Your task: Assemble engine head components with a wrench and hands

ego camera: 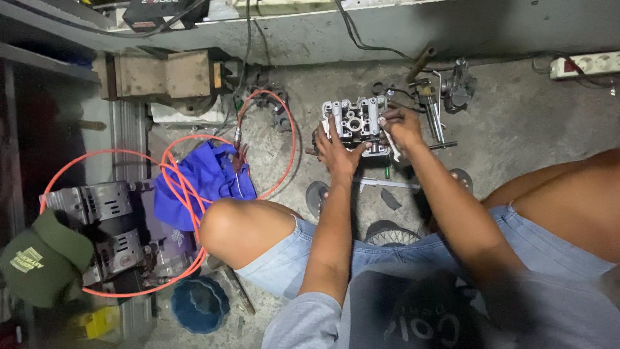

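Two hands (368, 142) on silvery, ported cylinder head (356, 123)

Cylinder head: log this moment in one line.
left hand: gripping cylinder head | right hand: on its right edge | head: on concrete floor | orange hose: left

Your view is dim overall, with flat, cool light falling brightest on the concrete floor (516, 129) ahead of you. Deep shadow swallows the left edge and the dark shirt (413, 317) at the bottom, which is soft and out of focus. The wide lens bends the edges, and the orange hose (181, 187) stays crisp.
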